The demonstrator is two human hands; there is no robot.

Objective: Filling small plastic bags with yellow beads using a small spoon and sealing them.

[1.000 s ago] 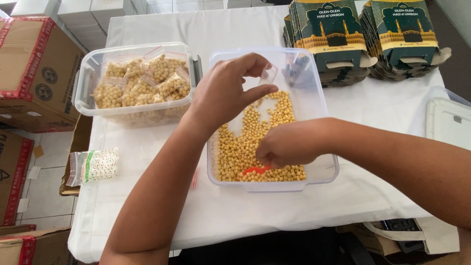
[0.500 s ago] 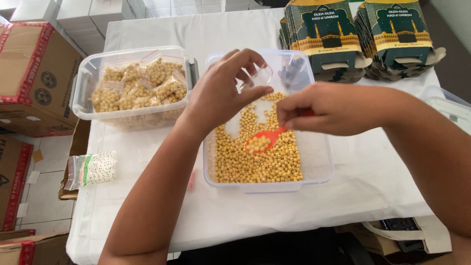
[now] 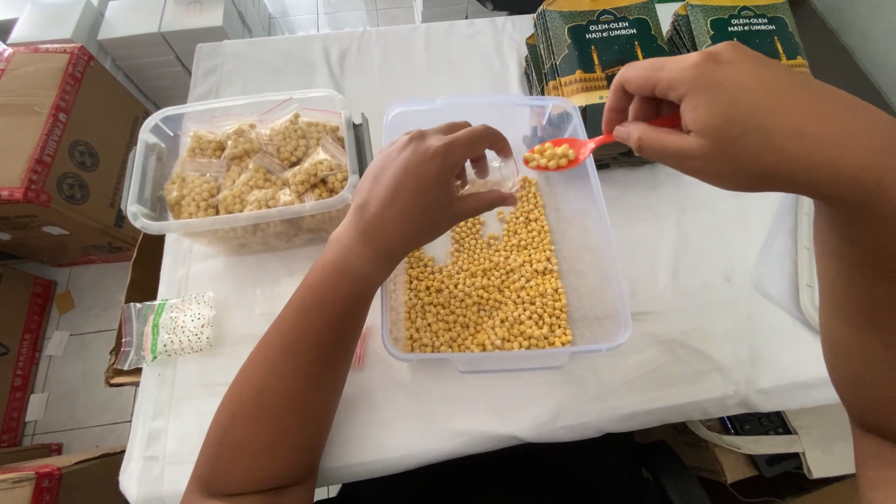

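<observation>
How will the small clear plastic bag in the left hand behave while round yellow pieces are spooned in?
The small clear plastic bag looks thin, so probably floppy and light. The left hand pinches it open; otherwise its mouth would likely collapse.

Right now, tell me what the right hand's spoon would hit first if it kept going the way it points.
Probably the small clear bag held open by the left hand. The spoon in the right hand points left at its mouth; depth is unclear.

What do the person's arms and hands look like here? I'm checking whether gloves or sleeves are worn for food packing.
Both are bare. The left hand has no glove, ring or watch showing, and its forearm is uncovered down to the frame's lower edge. The right hand is likewise ungloved, with no jewellery in sight, and that forearm is bare too. No sleeve shows on either arm; the upper arms are out of view.
</observation>
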